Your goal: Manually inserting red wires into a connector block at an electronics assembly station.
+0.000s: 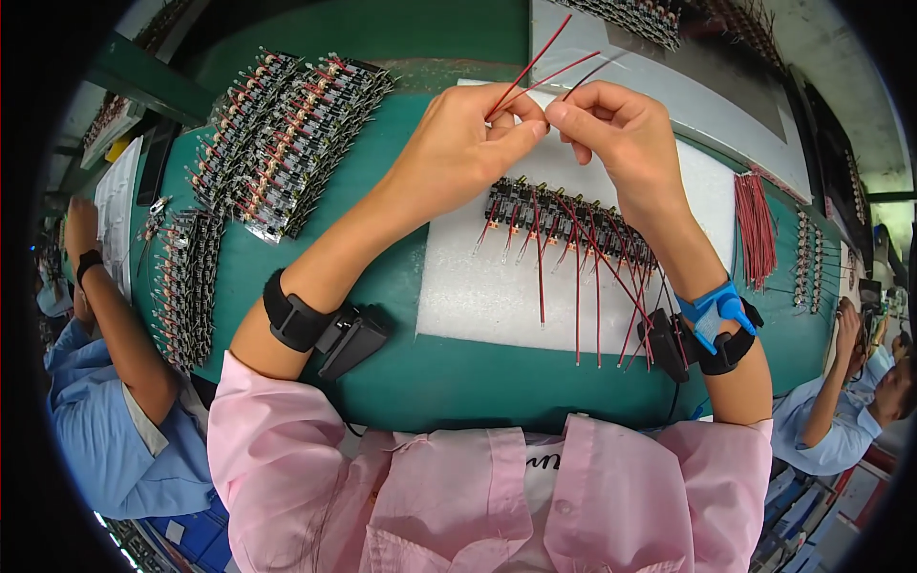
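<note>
My left hand (468, 143) is closed in a pinch around thin red wires (535, 63), whose free ends stick up past the fingers. Close beside it, my right hand (619, 134) pinches with thumb and forefinger, and a thin dark wire (585, 80) rises from its fingertips. The two hands' fingertips meet or nearly meet above the far part of a white foam sheet (463, 301). Below them on the foam lies a row of small black circuit boards (564, 218), several with red wires trailing toward me. What sits between the fingertips is too small to make out.
Stacked rows of circuit boards (301, 143) cover the left of the green table (392, 372). A bundle of red wires (755, 234) lies right of the foam, with more small parts (808, 263) beyond. A grey panel (712, 105) stands behind. Co-workers in blue sit at both sides.
</note>
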A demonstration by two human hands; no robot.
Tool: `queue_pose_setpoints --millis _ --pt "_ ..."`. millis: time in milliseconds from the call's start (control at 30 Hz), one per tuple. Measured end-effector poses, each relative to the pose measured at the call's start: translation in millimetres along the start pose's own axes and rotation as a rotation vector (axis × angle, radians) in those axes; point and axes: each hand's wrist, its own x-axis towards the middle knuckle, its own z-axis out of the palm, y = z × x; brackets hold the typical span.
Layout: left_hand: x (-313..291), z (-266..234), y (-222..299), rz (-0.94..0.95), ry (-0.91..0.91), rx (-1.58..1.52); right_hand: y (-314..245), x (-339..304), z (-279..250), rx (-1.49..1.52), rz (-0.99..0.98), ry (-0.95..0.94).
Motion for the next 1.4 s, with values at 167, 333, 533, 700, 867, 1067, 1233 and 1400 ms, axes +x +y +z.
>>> queue_pose_setpoints --millis 167,333,533,700,867,1067,1233,1400 --pt "-0.2 0.6 1.7 -0.005 -0.002 -0.002 0.7 -1.0 -0.2 -0.104 -0.052 0.015" --pt "-0.4 -0.1 1.4 -0.012 -0.003 0.004 1.3 -1.9 0.7 -0.126 -0.067 0.028" --pt "-3.6 -2.6 5.4 -0.01 0.002 0.152 4.3 -1.9 -1.3 -0.197 -0.001 -0.033" --pt "-0.8 -7.6 2.2 -0.092 -0.09 0.178 5.9 -4.3 -1.1 -0.358 -0.039 -0.095" --pt "2.4 -17.2 -12.7 -0.124 -0.253 0.135 19.5 -1.9 -1.6 -0.354 0.003 -0.219" --pt "4.6 -23.2 -11.6 -0.252 0.023 -0.191 23.2 -1.4 9.7 -0.459 0.015 -0.261" --pt "4.1 -20.6 -10.5 -0.293 0.057 -0.248 24.2 -1.2 10.2 -0.5 -0.013 -0.25" --pt "4.3 -20.3 -11.9 -0.305 0.059 -0.237 23.9 -1.4 11.0 -0.509 -0.02 -0.238"
